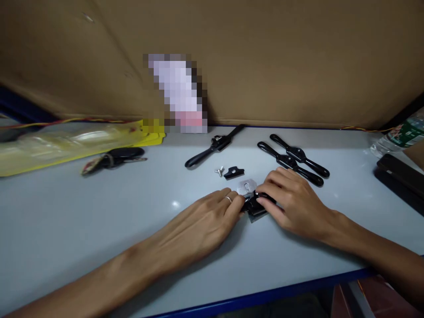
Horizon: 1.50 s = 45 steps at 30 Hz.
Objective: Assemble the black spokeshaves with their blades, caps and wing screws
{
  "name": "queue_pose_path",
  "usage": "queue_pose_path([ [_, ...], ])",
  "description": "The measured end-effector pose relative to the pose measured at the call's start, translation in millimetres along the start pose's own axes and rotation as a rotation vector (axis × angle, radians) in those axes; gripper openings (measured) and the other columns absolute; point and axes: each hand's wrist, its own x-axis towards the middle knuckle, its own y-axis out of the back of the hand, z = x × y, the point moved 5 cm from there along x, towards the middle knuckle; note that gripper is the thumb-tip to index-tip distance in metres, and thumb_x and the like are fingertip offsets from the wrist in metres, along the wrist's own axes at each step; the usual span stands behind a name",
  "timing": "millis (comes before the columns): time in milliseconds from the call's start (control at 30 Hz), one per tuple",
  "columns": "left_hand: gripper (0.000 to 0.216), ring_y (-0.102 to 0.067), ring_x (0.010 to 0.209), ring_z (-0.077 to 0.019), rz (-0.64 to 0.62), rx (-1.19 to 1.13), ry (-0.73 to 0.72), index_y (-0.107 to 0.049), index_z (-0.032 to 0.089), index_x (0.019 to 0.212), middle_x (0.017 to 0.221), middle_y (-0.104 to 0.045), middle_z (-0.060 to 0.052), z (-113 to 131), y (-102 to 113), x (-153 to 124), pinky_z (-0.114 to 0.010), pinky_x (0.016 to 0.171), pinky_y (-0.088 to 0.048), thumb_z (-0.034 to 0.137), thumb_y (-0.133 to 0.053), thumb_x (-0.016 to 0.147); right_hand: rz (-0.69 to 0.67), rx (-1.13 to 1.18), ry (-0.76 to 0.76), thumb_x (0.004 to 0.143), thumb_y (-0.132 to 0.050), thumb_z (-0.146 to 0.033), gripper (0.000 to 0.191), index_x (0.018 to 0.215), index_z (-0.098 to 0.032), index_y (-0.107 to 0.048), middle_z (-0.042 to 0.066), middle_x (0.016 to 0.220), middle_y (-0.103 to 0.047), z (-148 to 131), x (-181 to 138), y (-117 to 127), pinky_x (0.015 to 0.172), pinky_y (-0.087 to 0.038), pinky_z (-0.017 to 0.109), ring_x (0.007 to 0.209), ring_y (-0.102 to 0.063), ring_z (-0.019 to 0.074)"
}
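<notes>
My left hand (205,221) and my right hand (291,198) meet over a black spokeshave body (255,205) lying on the white table (99,212). Both hands have fingers curled and pressed on it. A small flat silver blade (247,185) lies just behind it, touching my fingertips. A silver wing screw (219,171) and a small black cap piece (233,172) lie loose a little farther back.
Three more black spokeshaves lie behind: one (213,145) at centre, two (291,161) (300,154) at right. A key bunch (112,160) and yellow plastic bag (66,143) lie left. A black case (400,179) and water bottle (400,134) sit right. A cardboard wall (265,57) stands behind.
</notes>
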Motion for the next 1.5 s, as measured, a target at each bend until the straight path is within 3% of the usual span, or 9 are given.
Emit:
queue_pose_path([
  [133,0.022,-0.055,0.053,-0.0173,-0.082,-0.019,0.044,-0.054,0.017,0.093,0.066,-0.06,-0.001,-9,-2,0,-0.031,0.051,-0.035,0.027,-0.038,0.104,-0.073,0.006,0.034,0.097,-0.048,-0.011,0.024,0.102,-0.013,-0.072,0.009,0.093,-0.066,-3,-1,-1,0.081,-0.043,0.037,0.087,-0.052,0.022],
  [233,0.032,-0.058,0.052,-0.0189,-0.117,0.048,0.043,-0.056,0.015,0.116,0.064,-0.063,-0.001,-12,-3,-1,-0.031,0.05,-0.033,0.042,-0.041,0.106,-0.096,0.001,0.109,0.095,-0.048,-0.007,0.025,0.104,-0.011,-0.07,0.01,0.094,-0.067,-9,1,0,0.08,-0.044,0.037,0.088,-0.052,0.0227],
  [467,0.04,-0.06,0.052,-0.0192,-0.189,0.107,-0.013,-0.051,0.015,0.135,0.067,-0.065,-0.001,-11,-3,1,-0.031,0.052,-0.034,0.043,-0.039,0.108,0.026,-0.039,0.251,0.086,-0.04,0.006,0.036,0.088,-0.015,-0.068,0.013,0.108,-0.067,-22,2,1,0.088,-0.045,0.04,0.106,-0.054,0.0251],
  [600,0.047,-0.06,0.052,-0.0194,-0.155,0.097,0.017,-0.042,0.015,0.146,0.066,-0.065,0.0,-12,-2,1,-0.03,0.052,-0.034,0.043,-0.036,0.109,0.125,-0.081,0.109,0.09,-0.046,-0.005,0.023,0.093,-0.013,-0.068,0.015,0.106,-0.068,-17,1,9,0.082,-0.046,0.042,0.097,-0.056,0.0265],
  [767,0.043,-0.06,0.051,-0.0192,-0.145,0.082,0.025,-0.05,0.014,0.138,0.064,-0.065,-0.001,-12,-4,0,-0.031,0.052,-0.034,0.042,-0.034,0.109,0.035,-0.276,0.006,0.1,-0.053,-0.029,0.025,0.092,-0.013,-0.071,0.016,0.1,-0.069,-16,1,1,0.083,-0.046,0.046,0.097,-0.056,0.0311],
  [867,0.041,-0.061,0.052,-0.0203,-0.158,0.096,0.024,-0.052,0.013,0.134,0.064,-0.066,-0.001,-13,-5,-1,-0.032,0.051,-0.033,0.041,-0.034,0.109,-0.023,-0.172,0.043,0.096,-0.048,-0.009,0.025,0.102,-0.012,-0.071,0.014,0.103,-0.068,-17,0,-4,0.085,-0.048,0.043,0.097,-0.055,0.0276],
  [967,0.045,-0.062,0.052,-0.0211,-0.155,0.099,0.009,-0.044,0.013,0.143,0.065,-0.066,-0.001,-12,-4,0,-0.032,0.051,-0.033,0.04,-0.035,0.109,-0.036,-0.045,0.118,0.087,-0.045,0.003,0.035,0.095,-0.016,-0.073,0.015,0.114,-0.066,-16,-1,0,0.087,-0.049,0.041,0.109,-0.053,0.028],
  [1067,0.045,-0.062,0.052,-0.02,-0.174,0.097,0.013,-0.043,0.014,0.144,0.065,-0.067,-0.001,-12,-3,1,-0.031,0.052,-0.033,0.04,-0.037,0.108,-0.003,-0.078,0.089,0.083,-0.047,0.004,0.033,0.086,-0.015,-0.073,0.018,0.118,-0.064,-11,-2,6,0.087,-0.049,0.045,0.112,-0.052,0.0307],
  [1500,0.044,-0.064,0.054,-0.0215,-0.205,0.112,0.023,-0.041,0.016,0.144,0.067,-0.067,0.0,-12,-4,1,-0.032,0.052,-0.033,0.04,-0.043,0.107,-0.035,-0.071,0.17,0.087,-0.047,0.004,0.034,0.096,-0.013,-0.074,0.018,0.125,-0.064,-15,-2,6,0.092,-0.052,0.048,0.119,-0.051,0.0322],
])
